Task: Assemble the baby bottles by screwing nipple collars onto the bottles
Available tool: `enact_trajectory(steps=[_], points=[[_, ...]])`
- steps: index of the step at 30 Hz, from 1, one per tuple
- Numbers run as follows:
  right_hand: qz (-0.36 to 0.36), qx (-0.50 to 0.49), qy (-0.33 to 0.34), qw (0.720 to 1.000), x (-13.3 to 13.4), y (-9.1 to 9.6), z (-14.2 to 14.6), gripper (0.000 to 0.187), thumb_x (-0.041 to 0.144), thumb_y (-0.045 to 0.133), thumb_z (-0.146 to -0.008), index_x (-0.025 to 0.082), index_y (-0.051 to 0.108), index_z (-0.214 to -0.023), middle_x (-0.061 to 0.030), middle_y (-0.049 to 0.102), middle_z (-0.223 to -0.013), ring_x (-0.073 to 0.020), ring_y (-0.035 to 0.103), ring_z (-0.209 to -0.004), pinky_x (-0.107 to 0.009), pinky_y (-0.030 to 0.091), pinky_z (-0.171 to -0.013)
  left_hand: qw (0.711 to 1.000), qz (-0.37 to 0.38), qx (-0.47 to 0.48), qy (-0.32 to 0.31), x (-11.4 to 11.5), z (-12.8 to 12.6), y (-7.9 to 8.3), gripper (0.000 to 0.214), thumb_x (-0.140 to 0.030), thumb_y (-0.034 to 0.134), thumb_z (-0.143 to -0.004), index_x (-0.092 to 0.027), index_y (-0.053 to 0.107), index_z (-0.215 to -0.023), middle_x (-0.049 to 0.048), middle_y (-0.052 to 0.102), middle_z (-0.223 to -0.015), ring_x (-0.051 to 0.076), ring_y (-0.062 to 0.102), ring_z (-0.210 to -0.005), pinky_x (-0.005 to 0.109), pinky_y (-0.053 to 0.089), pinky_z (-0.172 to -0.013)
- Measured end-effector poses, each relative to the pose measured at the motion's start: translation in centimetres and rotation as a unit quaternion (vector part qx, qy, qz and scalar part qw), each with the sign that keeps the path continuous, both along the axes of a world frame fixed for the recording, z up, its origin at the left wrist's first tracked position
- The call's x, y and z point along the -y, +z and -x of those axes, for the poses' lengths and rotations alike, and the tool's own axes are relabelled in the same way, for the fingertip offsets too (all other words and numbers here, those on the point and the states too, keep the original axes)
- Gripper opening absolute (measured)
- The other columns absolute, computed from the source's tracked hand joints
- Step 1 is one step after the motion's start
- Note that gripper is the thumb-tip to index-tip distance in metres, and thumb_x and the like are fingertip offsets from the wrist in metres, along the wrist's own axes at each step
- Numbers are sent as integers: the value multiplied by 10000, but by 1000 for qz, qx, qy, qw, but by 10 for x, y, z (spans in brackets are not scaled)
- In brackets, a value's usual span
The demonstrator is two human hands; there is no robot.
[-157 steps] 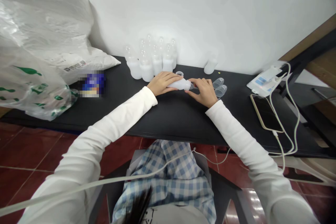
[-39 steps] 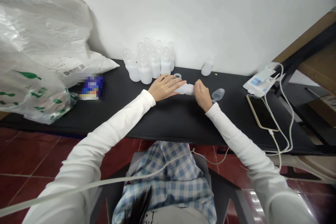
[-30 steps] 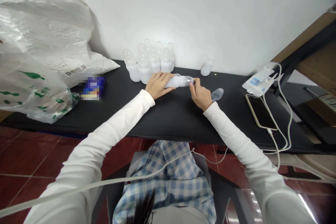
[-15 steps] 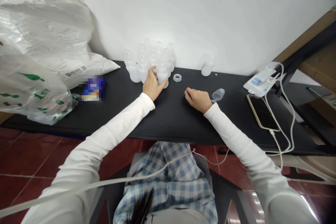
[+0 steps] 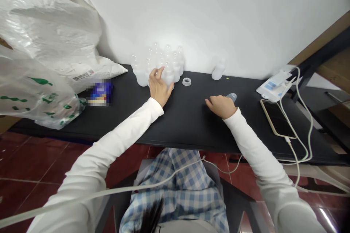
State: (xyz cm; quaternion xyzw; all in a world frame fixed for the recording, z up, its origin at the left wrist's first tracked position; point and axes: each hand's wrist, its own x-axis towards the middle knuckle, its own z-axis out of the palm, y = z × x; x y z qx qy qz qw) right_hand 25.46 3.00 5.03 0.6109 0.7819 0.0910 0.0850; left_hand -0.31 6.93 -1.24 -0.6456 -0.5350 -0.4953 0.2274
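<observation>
Several translucent white bottles with clear caps (image 5: 161, 66) stand in a cluster at the back of the black table (image 5: 188, 123), against the wall. My left hand (image 5: 159, 86) rests at the front of that cluster, fingers spread and touching the nearest bottles. My right hand (image 5: 221, 106) lies on the table to the right with its fingers curled under, beside a clear cap (image 5: 232, 97) just behind it. A clear plastic ring (image 5: 186, 81) lies between the hands. One lone uncapped bottle (image 5: 218, 71) stands further right by the wall.
Large plastic bags (image 5: 41, 51) fill the table's left end, with a blue packet (image 5: 100, 92) beside them. A phone (image 5: 277, 117) on a white cable and a white pack (image 5: 274, 84) lie at the right. A wooden shelf edge rises at far right.
The bottle I held lying between both hands now stands with the cluster. My left hand has opened off it. My right hand has drawn back to the right, next to the clear cap.
</observation>
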Motion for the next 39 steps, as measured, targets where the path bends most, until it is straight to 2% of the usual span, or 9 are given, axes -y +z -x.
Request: enact_trajectory(steps=[3,7,11,16,20,24,31,34,39], points=[[13,7,-6,1000,4,6,-3,460,373,359,-1032,111,737,-1028,-196,759,-992,-337,730,-995,-324,432,-706,1000,-3,-16,3,8,-8,5,503,-352,576,-960,-233,350,-1393,192,491,-1308,320,521,-1270,535,477,-1022],[9,2,-6,1000,12,11,-2,470,387,363,-1032,118,748,-1000,-196,763,-978,-335,734,-965,-343,450,-723,990,58,-87,-92,14,-32,10,304,-267,471,-991,-182,506,-1281,183,567,-1236,288,595,-1168,465,501,-975],[-6,1,-38,999,16,11,-7,459,416,418,-1012,121,768,-983,-219,762,-939,-329,731,-899,-346,447,-700,972,132,-125,-149,6,-62,9,407,-199,425,-975,-106,499,-1364,200,576,-1314,285,610,-1196,410,516,-976],[-24,1,-87,996,16,11,-14,438,406,443,-1006,111,767,-1019,-237,751,-945,-327,721,-898,-341,447,-688,965,228,-87,-91,-14,-86,-2,601,-146,488,-905,-15,382,-1482,271,395,-1546,372,405,-1451,494,365,-1180],[-9,8,-106,994,16,14,-13,427,400,418,-1019,107,722,-1077,-225,735,-963,-305,709,-915,-309,426,-680,953,292,-48,-69,-20,-89,-7,633,-193,509,-907,-8,360,-1495,295,326,-1588,395,298,-1512,531,297,-1220],[-1,16,-79,997,14,16,-13,324,351,507,-984,101,653,-1131,-202,696,-1040,-296,675,-959,-281,368,-638,942,323,-34,-82,-18,-86,-4,471,-208,516,-920,-25,500,-1354,276,464,-1490,376,437,-1414,488,388,-1159],[-52,14,17,998,0,6,-18,300,35,419,-903,127,635,-1090,-191,601,-1127,-264,592,-966,-295,342,-613,924,311,62,-214,-15,-79,1,273,-199,642,-876,-150,547,-1126,143,634,-1179,267,626,-1100,424,483,-995],[-78,-8,71,994,-12,-3,-20,337,-25,405,-854,148,634,-1030,-168,604,-1050,-254,564,-909,-313,372,-640,866,319,232,-306,-18,-79,-2,309,-225,714,-849,-181,511,-1078,88,667,-1086,183,656,-975,326,518,-889],[-126,-138,185,965,-30,-15,-19,313,-9,379,-865,171,613,-969,-124,581,-989,-225,555,-841,-365,468,-745,705,394,469,-357,-18,-77,7,182,-263,623,-938,-179,489,-1030,5,674,-811,107,666,-673,209,498,-613]])
